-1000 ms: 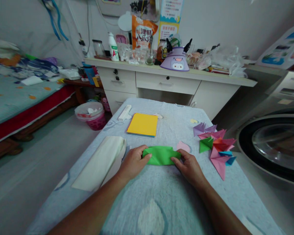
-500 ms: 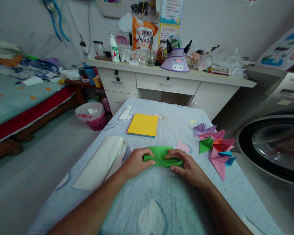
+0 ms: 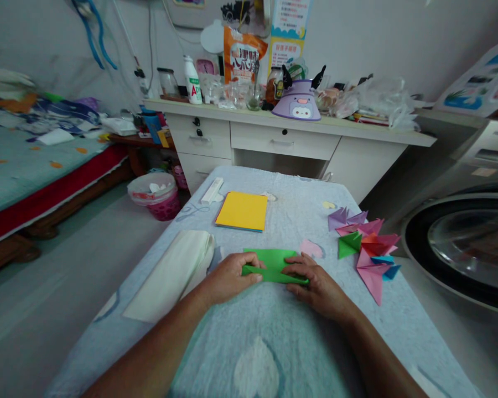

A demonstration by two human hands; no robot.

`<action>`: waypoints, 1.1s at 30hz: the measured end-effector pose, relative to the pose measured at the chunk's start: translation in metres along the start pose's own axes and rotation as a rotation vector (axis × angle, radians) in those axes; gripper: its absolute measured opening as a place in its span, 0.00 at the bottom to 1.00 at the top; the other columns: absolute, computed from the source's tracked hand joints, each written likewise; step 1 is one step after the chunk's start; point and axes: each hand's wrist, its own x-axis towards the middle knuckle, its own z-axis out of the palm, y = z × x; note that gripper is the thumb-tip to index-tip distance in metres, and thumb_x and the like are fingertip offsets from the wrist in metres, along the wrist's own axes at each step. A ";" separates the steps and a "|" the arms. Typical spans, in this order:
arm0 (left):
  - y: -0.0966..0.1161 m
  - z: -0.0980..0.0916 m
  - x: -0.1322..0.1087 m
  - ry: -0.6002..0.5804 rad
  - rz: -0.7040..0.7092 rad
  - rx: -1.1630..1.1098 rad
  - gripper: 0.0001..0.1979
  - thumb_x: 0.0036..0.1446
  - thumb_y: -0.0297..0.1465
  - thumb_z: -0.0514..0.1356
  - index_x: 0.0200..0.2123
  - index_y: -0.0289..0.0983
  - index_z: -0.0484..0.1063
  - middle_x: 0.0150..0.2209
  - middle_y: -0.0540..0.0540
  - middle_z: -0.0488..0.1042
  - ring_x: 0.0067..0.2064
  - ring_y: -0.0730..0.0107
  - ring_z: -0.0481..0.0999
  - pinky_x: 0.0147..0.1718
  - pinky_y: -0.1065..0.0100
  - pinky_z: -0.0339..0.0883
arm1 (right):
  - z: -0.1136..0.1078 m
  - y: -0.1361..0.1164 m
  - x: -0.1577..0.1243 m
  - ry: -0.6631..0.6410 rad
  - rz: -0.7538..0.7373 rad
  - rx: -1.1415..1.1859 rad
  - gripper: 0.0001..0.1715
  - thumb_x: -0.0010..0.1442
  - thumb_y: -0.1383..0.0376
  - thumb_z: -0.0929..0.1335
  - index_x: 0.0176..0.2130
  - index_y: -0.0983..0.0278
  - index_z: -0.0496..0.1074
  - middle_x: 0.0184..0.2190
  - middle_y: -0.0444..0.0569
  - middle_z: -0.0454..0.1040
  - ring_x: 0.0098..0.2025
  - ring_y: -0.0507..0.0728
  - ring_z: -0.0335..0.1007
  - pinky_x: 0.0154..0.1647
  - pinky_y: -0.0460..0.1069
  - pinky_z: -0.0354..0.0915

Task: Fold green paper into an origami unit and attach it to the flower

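Note:
A sheet of green paper (image 3: 274,258) lies on the cloth-covered table, its near edge folded up toward the middle. My left hand (image 3: 234,275) pinches the left end of that fold, thumb in front and fingers behind. At the other end, my right hand (image 3: 315,283) grips the fold between thumb and fingers. Beyond the hands sits a stack of square paper (image 3: 243,210) with a yellow sheet on top. Several folded paper pieces (image 3: 369,243) in purple, pink, green, red and blue lie at the table's right side.
A folded white cloth or paper bundle (image 3: 172,273) lies left of my left forearm. A small white box (image 3: 212,191) is near the far left corner. Past the table stands a cluttered white desk (image 3: 282,141); a washing machine (image 3: 473,221) is at right, a pink bin (image 3: 157,199) at left.
The green paper's near fold lies flatter and straighter than before. My right hand has turned over slightly, its fingers reaching further left along the fold. My left hand has barely moved.

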 end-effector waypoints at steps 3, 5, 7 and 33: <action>0.000 0.000 0.001 0.043 -0.043 0.077 0.05 0.52 0.32 0.60 0.33 0.37 0.72 0.33 0.51 0.75 0.38 0.66 0.73 0.38 0.69 0.64 | 0.001 0.007 0.000 0.088 -0.010 -0.005 0.09 0.59 0.65 0.69 0.42 0.60 0.76 0.43 0.52 0.76 0.49 0.61 0.70 0.57 0.62 0.59; 0.000 0.002 0.002 0.086 -0.064 0.122 0.06 0.52 0.34 0.60 0.31 0.37 0.70 0.28 0.54 0.70 0.33 0.69 0.70 0.32 0.72 0.61 | 0.001 0.010 0.001 0.131 0.018 -0.016 0.08 0.59 0.64 0.68 0.40 0.61 0.75 0.37 0.51 0.76 0.43 0.60 0.71 0.52 0.59 0.63; -0.001 0.004 0.003 0.141 -0.069 0.151 0.07 0.52 0.34 0.60 0.28 0.37 0.68 0.25 0.55 0.66 0.30 0.71 0.67 0.29 0.73 0.57 | 0.002 0.011 0.002 0.155 0.088 -0.033 0.07 0.59 0.63 0.68 0.36 0.63 0.75 0.33 0.50 0.75 0.38 0.60 0.71 0.43 0.55 0.66; -0.016 0.010 0.021 0.375 -0.107 0.555 0.14 0.45 0.31 0.66 0.37 0.39 0.69 0.41 0.47 0.71 0.46 0.57 0.67 0.45 0.61 0.58 | 0.018 0.032 0.009 0.303 0.223 -0.293 0.22 0.51 0.64 0.70 0.47 0.66 0.71 0.47 0.59 0.73 0.52 0.68 0.65 0.54 0.63 0.59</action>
